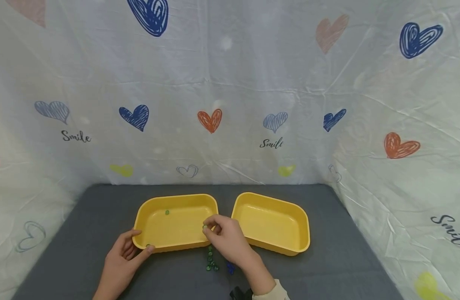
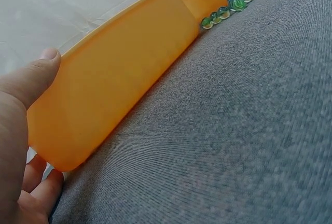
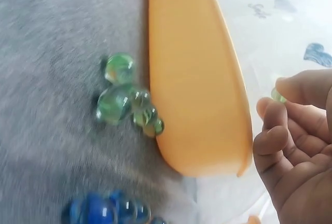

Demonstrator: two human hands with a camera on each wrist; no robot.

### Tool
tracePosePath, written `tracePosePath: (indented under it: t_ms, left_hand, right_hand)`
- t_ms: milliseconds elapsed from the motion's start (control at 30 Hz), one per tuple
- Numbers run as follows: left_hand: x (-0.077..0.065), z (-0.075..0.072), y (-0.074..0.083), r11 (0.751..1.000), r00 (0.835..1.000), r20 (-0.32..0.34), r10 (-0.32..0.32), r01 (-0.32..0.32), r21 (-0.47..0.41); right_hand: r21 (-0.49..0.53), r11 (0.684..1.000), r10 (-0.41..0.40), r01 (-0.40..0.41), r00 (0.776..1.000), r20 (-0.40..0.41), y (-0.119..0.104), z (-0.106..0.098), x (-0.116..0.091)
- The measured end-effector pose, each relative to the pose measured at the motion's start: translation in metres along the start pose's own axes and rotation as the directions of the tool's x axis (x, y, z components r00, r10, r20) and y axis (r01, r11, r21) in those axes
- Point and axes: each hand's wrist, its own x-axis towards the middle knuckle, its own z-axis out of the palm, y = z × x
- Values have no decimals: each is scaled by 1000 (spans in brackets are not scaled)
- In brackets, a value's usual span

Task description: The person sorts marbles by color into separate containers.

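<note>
My right hand (image 1: 226,237) pinches a green glass marble (image 3: 278,95) between thumb and fingertips, over the right end of the left yellow tray (image 1: 177,246). Around that tray's near left corner my left hand (image 1: 121,258) grips, its thumb (image 2: 39,76) at the near rim and its fingers at the left end. Two green marbles show inside: one marble (image 1: 167,212) towards the back, another (image 1: 148,245) by the left thumb, partly hidden. Several green marbles (image 1: 211,264) lie on the cloth in front of the tray. Blue marbles (image 1: 230,268) sit to their right, partly behind my right wrist.
A second yellow tray (image 1: 275,246) stands to the right, angled, a narrow gap away from the first. Grey cloth (image 1: 312,279) covers the table. Behind it hangs a white curtain (image 1: 230,154) printed with hearts. Something black (image 1: 240,293) shows at my right wrist.
</note>
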Motion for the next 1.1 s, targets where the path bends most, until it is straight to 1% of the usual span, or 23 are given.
tracePosePath:
  t_ms: [167, 400, 533, 767, 933, 1100]
  left_hand:
    - [-1, -2, 2, 999, 999, 26, -47, 47, -9]
    - [-2, -2, 1, 999, 999, 17, -52, 52, -9]
    - [-1, -2, 1, 999, 999, 13, -39, 39, -17]
    - [-1, -2, 2, 999, 999, 3, -39, 39, -15]
    - [1, 0, 2, 1000, 1000, 1, -17, 17, -11]
    - [0, 0, 1, 999, 1000, 2, -30, 30, -18]
  right_hand:
    - [21, 1000, 14, -14, 1000, -24, -1, 6, 7]
    - [38, 999, 32, -29, 997, -72, -3, 12, 14]
    - [29, 999, 29, -27, 995, -97, -3, 15, 18]
    - [10, 999, 40, -39, 995, -94, -1, 19, 21]
    - [1, 999, 51, -51, 994, -97, 0, 18, 20]
    - [3, 999, 53, -53, 995, -88, 1, 19, 19]
